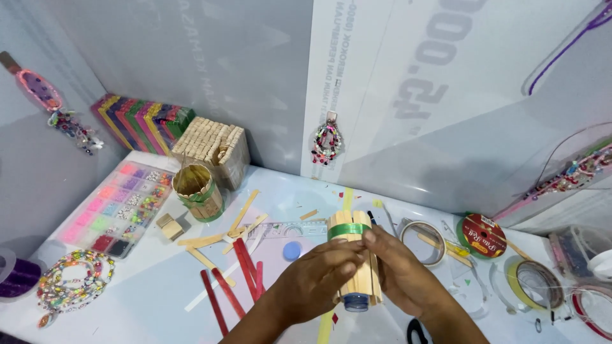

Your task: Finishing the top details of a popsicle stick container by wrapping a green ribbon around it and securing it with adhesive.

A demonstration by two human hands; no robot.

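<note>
Both my hands hold a small bottle clad in upright wooden craft sticks (354, 255), with a green ribbon band round its upper part and a blue cap end at the bottom. My left hand (317, 280) wraps it from the left. Against the bottle's right side presses my right hand (401, 271), its thumb on the sticks. Loose red and plain wooden sticks (237, 267) lie on the white table (127, 306) just left of my hands.
A finished stick-covered cup (199, 191) and a box of wooden pegs (213, 150) stand at the back left, beside coloured stick bundles (141, 121). A bead organiser tray (121, 207) and bead strings (73, 280) lie left. Tape rolls (424, 242) and a ribbon spool (483, 236) sit right. Scissors (415, 332) lie near the front edge.
</note>
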